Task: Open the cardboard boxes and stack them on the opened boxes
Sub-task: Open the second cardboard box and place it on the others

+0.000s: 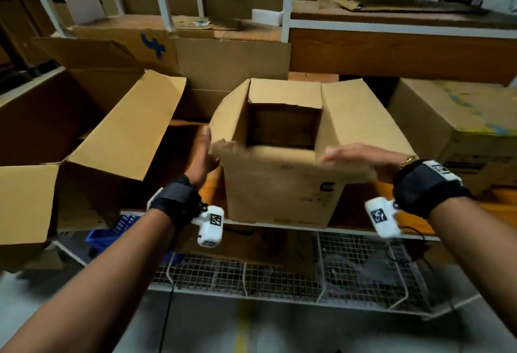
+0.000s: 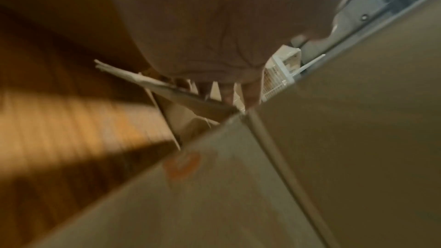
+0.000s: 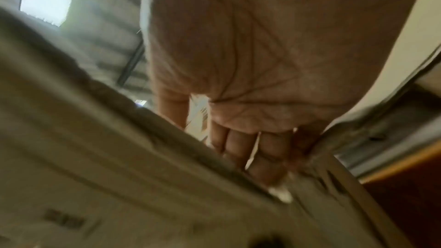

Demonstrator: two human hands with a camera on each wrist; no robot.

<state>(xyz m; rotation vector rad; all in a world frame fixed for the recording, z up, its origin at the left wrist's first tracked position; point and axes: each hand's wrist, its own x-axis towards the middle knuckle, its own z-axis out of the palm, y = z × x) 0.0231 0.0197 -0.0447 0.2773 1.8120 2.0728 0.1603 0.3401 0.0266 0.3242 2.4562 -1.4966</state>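
Note:
A brown cardboard box (image 1: 282, 187) stands on the shelf edge in front of me, its top flaps spread and its dark inside showing. My left hand (image 1: 202, 154) lies flat against the box's left upper corner, fingers straight. Stretched out flat, my right hand (image 1: 355, 155) presses on the near flap at the box's right upper edge. In the left wrist view the palm (image 2: 203, 31) sits beside the box wall (image 2: 238, 186). In the right wrist view the straight fingers (image 3: 241, 144) lie at the flap's edge (image 3: 167, 129); that view is blurred.
An opened box (image 1: 123, 140) with a long raised flap sits to the left, another box (image 1: 25, 201) at far left. A closed box (image 1: 458, 126) stands at right. More cardboard fills the shelf behind. A wire shelf (image 1: 279, 271) and a blue crate (image 1: 112, 232) lie below.

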